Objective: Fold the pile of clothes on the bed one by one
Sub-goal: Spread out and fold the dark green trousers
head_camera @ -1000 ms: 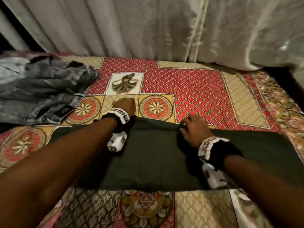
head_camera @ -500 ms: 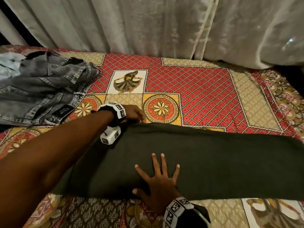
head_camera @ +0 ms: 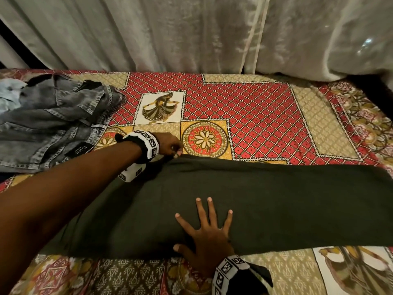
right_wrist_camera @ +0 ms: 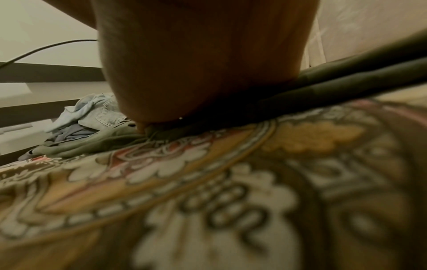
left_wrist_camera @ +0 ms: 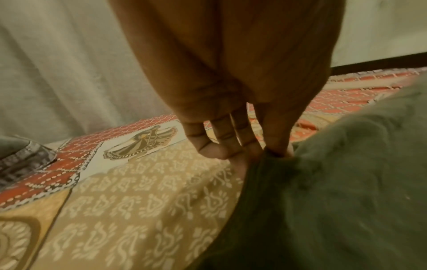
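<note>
The bedspread (head_camera: pixel 261 122) is covering the whole working surface: a printed cloth with a red lattice field, beige patterned borders, round floral medallions and a white panel bearing a dancer figure (head_camera: pixel 161 107). Pale curtains (head_camera: pixel 170 33) are hanging along the far side of the bed, their hems meeting the bedspread's far edge; a dark gap is showing at the far right corner.

The dark green garment (head_camera: pixel 265 205) is lying flat across the near half of the bed as a long folded band, running from left of centre out toward the right edge of the head view. The left hand (head_camera: pixel 169 143) is pinching the garment's far left corner between thumb and fingertips; the left wrist view is confirming the cloth bunched in that pinch. The right hand (head_camera: pixel 209 237) is lying flat, fingers spread and straight, pressing on the garment at its near edge.

The grey denim jeans (head_camera: pixel 49 128) are sitting crumpled at the far left of the bed, well apart from the green garment, with a pale blue garment (head_camera: pixel 9 94) lying just beyond them. Marker-printed bands are sitting on both wrists.
</note>
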